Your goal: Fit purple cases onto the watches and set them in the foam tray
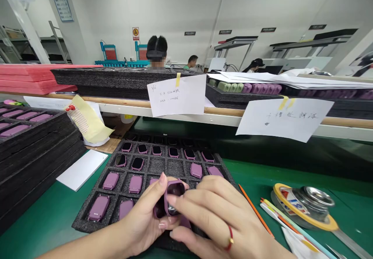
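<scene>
Over the front of a black foam tray [157,165], my left hand [145,216] is closed around a purple watch case [175,189], which is tilted so its dark, shiny face shows. The fingers of my right hand [221,212], with a red ring on one finger, touch the near side of that case; whether they pinch anything small is hidden. Purple cases lie in the tray's compartments, some with black screens up, like the screened case [137,163], others back up, like the plain case [99,207].
Right of the tray are an orange stick [255,208], several pens, a glass jar [311,202] and a tape roll [281,193]. Foam trays [35,161] are stacked left, beside white paper [83,168]. A shelf edge [221,113] with handwritten notes crosses behind. People sit beyond.
</scene>
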Demonstrator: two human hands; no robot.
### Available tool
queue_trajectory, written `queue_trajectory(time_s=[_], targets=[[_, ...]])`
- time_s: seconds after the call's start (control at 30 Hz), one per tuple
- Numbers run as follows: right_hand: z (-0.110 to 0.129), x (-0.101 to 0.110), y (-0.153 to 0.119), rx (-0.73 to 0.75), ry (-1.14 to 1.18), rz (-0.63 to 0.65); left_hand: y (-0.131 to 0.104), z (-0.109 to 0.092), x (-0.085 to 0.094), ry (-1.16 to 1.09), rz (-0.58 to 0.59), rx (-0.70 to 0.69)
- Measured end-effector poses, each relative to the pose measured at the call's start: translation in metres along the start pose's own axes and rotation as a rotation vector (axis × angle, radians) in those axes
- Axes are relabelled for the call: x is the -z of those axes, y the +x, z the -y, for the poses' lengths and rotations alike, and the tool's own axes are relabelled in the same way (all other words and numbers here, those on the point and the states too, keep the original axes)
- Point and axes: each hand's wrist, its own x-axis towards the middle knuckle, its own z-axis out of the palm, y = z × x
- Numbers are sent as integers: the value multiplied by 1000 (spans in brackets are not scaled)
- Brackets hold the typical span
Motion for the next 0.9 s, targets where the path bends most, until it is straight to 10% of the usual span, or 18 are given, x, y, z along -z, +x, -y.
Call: queue_trajectory(time_s=[0.17,0.53,0.77,0.9], targets=[[-2,-2,0,-245,129,105,2,6,0,131,12,-98],[-13,0,2,-218,247,97,-2,-4,-2,138,-29,54],[-68,-32,-4,-542,138,90,10,-1,0,0,-333,74],[-94,-60,-20,-607,104,193,12,2,7,7,-317,157]])
